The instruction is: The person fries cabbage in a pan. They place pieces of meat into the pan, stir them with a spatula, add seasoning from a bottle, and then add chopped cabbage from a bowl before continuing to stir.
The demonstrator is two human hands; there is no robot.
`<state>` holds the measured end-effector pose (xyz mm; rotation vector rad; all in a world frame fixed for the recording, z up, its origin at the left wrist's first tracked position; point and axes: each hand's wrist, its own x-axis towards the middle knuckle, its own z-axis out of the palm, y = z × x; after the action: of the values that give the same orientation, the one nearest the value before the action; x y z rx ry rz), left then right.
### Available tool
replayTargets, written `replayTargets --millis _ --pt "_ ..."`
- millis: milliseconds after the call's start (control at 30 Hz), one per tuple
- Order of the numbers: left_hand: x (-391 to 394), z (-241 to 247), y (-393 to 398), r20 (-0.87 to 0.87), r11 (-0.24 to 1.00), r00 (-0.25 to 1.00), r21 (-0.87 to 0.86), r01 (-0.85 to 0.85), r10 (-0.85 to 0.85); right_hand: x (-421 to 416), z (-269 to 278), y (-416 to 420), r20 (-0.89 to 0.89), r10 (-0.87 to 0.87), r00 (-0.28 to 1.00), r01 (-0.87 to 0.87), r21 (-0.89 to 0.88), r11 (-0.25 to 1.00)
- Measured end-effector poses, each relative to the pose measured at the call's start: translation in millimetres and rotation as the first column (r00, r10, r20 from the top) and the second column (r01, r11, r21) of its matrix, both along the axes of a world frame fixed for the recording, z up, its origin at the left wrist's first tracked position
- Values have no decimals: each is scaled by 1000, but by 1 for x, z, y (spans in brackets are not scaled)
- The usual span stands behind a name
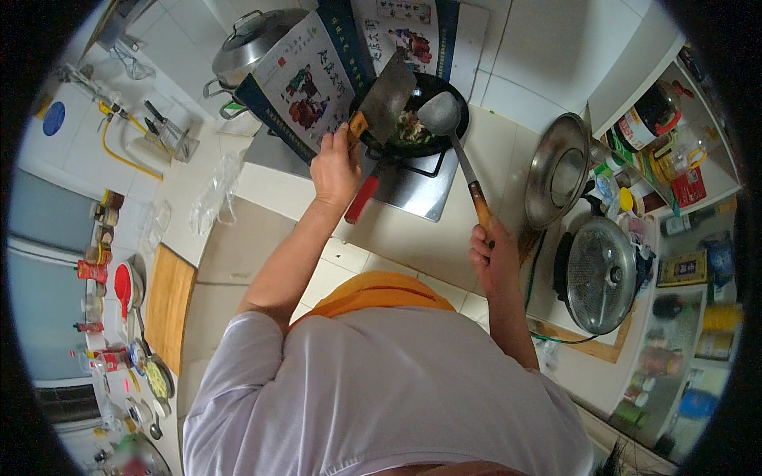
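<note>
My left hand (338, 163) grips the wooden handle of a broad cleaver (390, 89), its blade raised over the left side of a black wok (457, 128). In my right hand (493, 253) is the wooden handle of a metal wok spatula (442, 113), whose head hangs over the wok's right part. Chopped greens and pale pieces of food (414, 132) lie in the wok, partly hidden by both tools. The wok's red handle (362, 199) points toward me beside my left wrist. Beneath it is a steel-topped gas stove (422, 193).
Printed cardboard splash guards (303, 89) stand left of and behind the wok. A lidded steel pot (256, 44) is at back left. At right, a metal basin (556, 172) leans near a glass-lidded pan (601, 276). A wooden cutting board (169, 306) and a clear plastic bag (217, 193) lie left.
</note>
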<state>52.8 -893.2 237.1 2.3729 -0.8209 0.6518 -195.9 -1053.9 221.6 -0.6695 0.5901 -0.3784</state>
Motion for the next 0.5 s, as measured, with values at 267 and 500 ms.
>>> replayTargets --millis 267,500 --pt "-10 1 29 45 988 999 -151 37 -31 -3 -18 -23 -316 -57 947 -201 -721 664" --pt "-42 -16 120 -147 950 987 -311 13 -62 29 -9 -7 -328 -199 923 -352 -930 -101"
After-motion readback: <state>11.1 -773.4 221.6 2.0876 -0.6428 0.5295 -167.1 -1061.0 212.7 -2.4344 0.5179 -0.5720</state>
